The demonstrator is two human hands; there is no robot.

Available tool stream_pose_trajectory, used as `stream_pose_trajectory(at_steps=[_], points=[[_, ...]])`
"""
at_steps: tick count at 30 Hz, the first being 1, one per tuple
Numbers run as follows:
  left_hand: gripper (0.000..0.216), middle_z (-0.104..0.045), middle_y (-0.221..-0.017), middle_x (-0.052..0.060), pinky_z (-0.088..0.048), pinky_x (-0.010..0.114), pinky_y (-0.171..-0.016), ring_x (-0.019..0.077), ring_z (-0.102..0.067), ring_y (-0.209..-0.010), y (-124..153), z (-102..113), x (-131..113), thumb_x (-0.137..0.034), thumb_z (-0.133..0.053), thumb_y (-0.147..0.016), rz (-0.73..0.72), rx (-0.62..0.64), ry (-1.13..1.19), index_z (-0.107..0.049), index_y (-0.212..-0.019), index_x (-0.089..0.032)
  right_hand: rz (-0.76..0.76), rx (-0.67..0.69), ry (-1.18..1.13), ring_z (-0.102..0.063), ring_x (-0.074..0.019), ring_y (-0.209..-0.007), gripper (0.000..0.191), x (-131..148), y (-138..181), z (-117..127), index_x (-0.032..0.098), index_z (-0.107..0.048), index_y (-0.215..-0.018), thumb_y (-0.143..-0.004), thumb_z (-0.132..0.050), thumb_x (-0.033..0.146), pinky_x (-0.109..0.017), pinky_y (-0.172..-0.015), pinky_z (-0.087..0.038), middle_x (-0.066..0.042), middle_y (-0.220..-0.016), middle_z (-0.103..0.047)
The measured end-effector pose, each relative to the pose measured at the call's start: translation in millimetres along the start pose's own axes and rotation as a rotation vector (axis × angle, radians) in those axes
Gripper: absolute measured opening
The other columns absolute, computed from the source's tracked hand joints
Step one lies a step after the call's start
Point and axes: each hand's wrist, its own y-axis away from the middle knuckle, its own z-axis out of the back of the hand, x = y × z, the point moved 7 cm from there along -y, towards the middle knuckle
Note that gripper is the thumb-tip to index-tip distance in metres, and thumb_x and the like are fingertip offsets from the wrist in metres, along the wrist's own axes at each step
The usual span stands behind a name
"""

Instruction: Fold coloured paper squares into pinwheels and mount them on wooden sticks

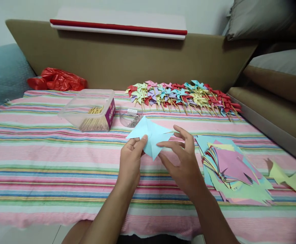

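A light blue paper square [151, 134], slit in from its corners, is held up above the striped cloth. My left hand [131, 159] pinches it near the lower left edge, thumb on top and fingers behind. Beside its right edge is my right hand [182, 159], with fingers spread apart; the index fingertip reaches the paper's lower right edge. I cannot tell whether that fingertip presses on it. Just beyond the paper stands a clear round container [127, 117] of small metal pins.
A plastic box [87, 108] of wooden sticks stands left of the pins. Finished paper pinwheels [178, 95] lie in rows at the back. Stacked cut paper [236, 166] and a yellow-green piece [289, 178] lie at right. A red plastic bag [58, 79] rests at back left.
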Motion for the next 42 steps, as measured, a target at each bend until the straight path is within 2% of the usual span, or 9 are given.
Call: stream_pose_trajectory(at_steps=[4,10,14,19,23,42], points=[[0.025,-0.066,-0.069,-0.003,-0.047,0.023,-0.067,0.0103,-0.058,-0.065,1.4,-1.2,-1.6,-0.033,-0.084,-0.074,-0.018,-0.006,-0.015,-0.066,-0.075,-0.015,0.04,0.005,0.076,-0.042,-0.0335,-0.136,0.009,4.8,-0.1,-0.2,0.03,-0.076,-0.093,-0.091,-0.067,0.028,-0.057,-0.106,-0.04,-0.008,-0.149,-0.041],[0.026,-0.063,-0.068,-0.003,-0.044,0.023,-0.065,0.0108,-0.055,-0.066,3.9,-4.3,-5.3,-0.036,-0.082,-0.077,-0.095,0.04,-0.133,-0.064,-0.075,-0.016,-0.049,-0.034,-0.047,-0.049,-0.0317,-0.13,0.013,-0.6,-2.1,3.8,0.03,-0.076,-0.091,-0.093,-0.065,0.037,-0.055,-0.103,-0.043,-0.008,-0.141,-0.053],[0.027,-0.063,-0.069,-0.003,-0.044,0.023,-0.065,0.0117,-0.057,-0.069,4.9,-7.0,-5.2,-0.035,-0.082,-0.077,-0.112,0.075,-0.177,-0.063,-0.073,-0.016,-0.165,-0.073,-0.15,-0.051,-0.0309,-0.13,0.014,-5.9,-1.7,3.0,0.029,-0.076,-0.09,-0.091,-0.066,0.039,-0.056,-0.108,-0.041,-0.008,-0.135,-0.059],[0.024,-0.069,-0.077,0.0,-0.046,0.024,-0.07,0.0136,-0.062,-0.076,6.9,-12.0,-2.5,-0.035,-0.08,-0.079,-0.095,0.127,-0.186,-0.065,-0.078,-0.016,-0.321,-0.121,-0.248,-0.054,-0.0301,-0.128,0.014,-18.1,1.5,1.6,0.029,-0.078,-0.088,-0.086,-0.071,0.041,-0.053,-0.108,-0.041,-0.007,-0.132,-0.061],[0.025,-0.066,-0.069,-0.002,-0.046,0.023,-0.067,0.0119,-0.06,-0.069,9.5,-15.2,-3.4,-0.033,-0.082,-0.078,-0.081,0.14,-0.204,-0.064,-0.073,-0.016,-0.39,-0.155,-0.287,-0.054,-0.0311,-0.128,0.016,-26.1,3.9,1.9,0.029,-0.079,-0.086,-0.083,-0.074,0.044,-0.054,-0.107,-0.042,-0.007,-0.133,-0.06],[0.024,-0.065,-0.07,-0.002,-0.046,0.019,-0.065,0.009,-0.057,-0.067,11.2,-15.9,-1.0,-0.032,-0.081,-0.079,-0.059,0.169,-0.19,-0.065,-0.074,-0.015,-0.412,-0.175,-0.245,-0.056,-0.0301,-0.126,0.012,-22.5,2.7,2.7,0.027,-0.077,-0.08,-0.08,-0.074,0.039,-0.052,-0.105,-0.044,-0.007,-0.131,-0.061]])
